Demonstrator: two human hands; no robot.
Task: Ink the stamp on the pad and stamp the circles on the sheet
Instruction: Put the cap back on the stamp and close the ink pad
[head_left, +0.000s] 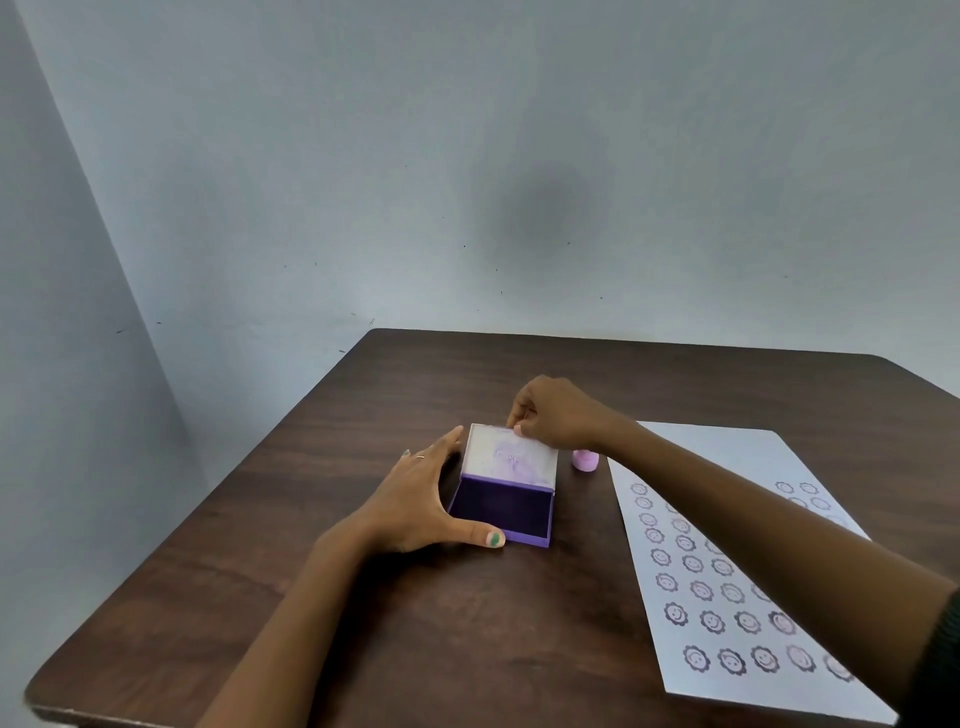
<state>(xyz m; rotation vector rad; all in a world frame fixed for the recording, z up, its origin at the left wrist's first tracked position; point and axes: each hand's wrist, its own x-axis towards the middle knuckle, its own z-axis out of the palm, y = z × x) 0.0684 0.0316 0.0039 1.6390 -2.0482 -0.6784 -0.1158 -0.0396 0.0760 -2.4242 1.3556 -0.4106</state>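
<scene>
Purple-felted rectangular ink pad case (501, 512) sat braced by the splayed, empty left hand (415, 499) while the right hand (553, 415) pinched its pale hinged lid (511, 457); best swung gently.

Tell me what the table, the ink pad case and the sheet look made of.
Table: wood or wood-look laminate, dark brown, visible grain, slight sheen.
Ink pad case: probably plastic, purple, crisp edges; its lid is pale and ink-smudged inside.
Sheet: white matte paper, thin and flat, printed with smiley flowers.
</scene>
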